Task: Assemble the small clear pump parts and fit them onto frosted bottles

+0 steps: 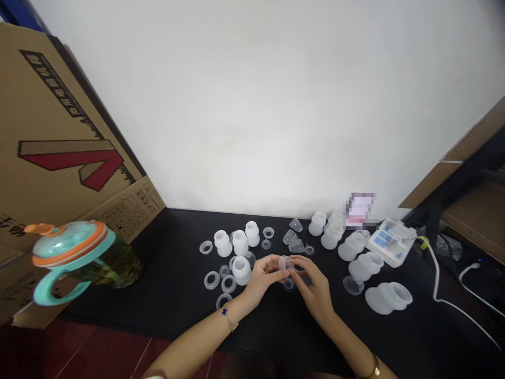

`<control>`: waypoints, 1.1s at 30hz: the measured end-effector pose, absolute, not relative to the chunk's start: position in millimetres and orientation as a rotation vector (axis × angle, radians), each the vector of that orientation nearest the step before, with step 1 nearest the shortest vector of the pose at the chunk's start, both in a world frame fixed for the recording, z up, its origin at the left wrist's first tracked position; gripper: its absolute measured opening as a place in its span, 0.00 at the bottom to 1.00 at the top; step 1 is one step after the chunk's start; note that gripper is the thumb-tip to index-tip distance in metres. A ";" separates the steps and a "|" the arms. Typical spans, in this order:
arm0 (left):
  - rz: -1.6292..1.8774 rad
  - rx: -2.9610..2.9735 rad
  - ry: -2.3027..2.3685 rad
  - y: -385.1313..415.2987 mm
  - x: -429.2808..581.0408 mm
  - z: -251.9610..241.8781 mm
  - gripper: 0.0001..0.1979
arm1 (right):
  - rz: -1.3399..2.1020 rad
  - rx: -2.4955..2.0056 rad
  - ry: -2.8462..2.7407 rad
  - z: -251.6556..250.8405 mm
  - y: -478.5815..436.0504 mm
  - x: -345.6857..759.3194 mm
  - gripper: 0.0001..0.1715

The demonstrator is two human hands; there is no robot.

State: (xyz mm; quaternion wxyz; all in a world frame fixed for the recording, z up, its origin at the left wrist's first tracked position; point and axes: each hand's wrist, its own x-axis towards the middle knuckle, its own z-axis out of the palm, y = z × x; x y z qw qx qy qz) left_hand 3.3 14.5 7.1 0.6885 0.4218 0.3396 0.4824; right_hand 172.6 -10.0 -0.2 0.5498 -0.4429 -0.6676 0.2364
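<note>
Near the table's front middle, my left hand [263, 278] and my right hand [314, 284] meet around a small clear plastic collar [284, 261]. Fingers of both hands are closed on it; its lower part is partly hidden. A clear round piece [289, 285] shows just below the fingertips. Beside my left hand stands a white bottle-like cup [241, 270], with several clear rings [212, 280] lying around it. Behind the hands are clear fan-shaped pieces [296, 246] and a clear disc with a stem [266, 243].
More white cups [240, 242] stand at the back left and others [365, 265] lie at the right. An open white case [391, 242] with a cable [437, 273] sits farther right. A lidded jug [114, 263] and cardboard box [71, 121] flank the left; a wall [256, 116] rises behind.
</note>
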 end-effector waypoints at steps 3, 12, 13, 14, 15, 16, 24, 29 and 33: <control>1.076 0.936 0.783 13.6 4.0 8.6 0.19 | 0.542 -1.048 -1.576 0.4 -9.8 172.3 0.09; 1.062 0.948 0.813 13.4 3.2 11.2 0.18 | 0.533 -1.037 -1.565 0.3 -9.4 172.3 0.08; 1.061 0.951 0.811 13.4 2.8 11.7 0.18 | 0.537 -1.036 -1.568 0.8 -9.8 172.1 0.08; 1.063 0.951 0.809 13.5 2.5 12.3 0.18 | 0.542 -1.035 -1.577 1.2 -10.3 172.0 0.09; 1.066 0.947 0.807 13.6 2.2 12.7 0.17 | 0.546 -1.033 -1.592 1.5 -10.7 171.9 0.10; 1.067 0.943 0.806 13.6 1.8 13.0 0.17 | 0.549 -1.029 -1.610 1.7 -11.0 171.8 0.11; 1.071 0.973 0.797 15.2 -0.9 8.3 0.13 | 0.560 -0.996 -1.646 -1.5 -10.6 171.1 0.16; 1.057 1.004 0.807 17.2 -1.9 5.7 0.11 | 0.551 -0.993 -1.612 -0.7 -10.3 170.6 0.14; 1.065 1.004 0.810 18.7 -2.5 3.5 0.10 | 0.574 -0.984 -1.605 1.7 -10.4 170.0 0.14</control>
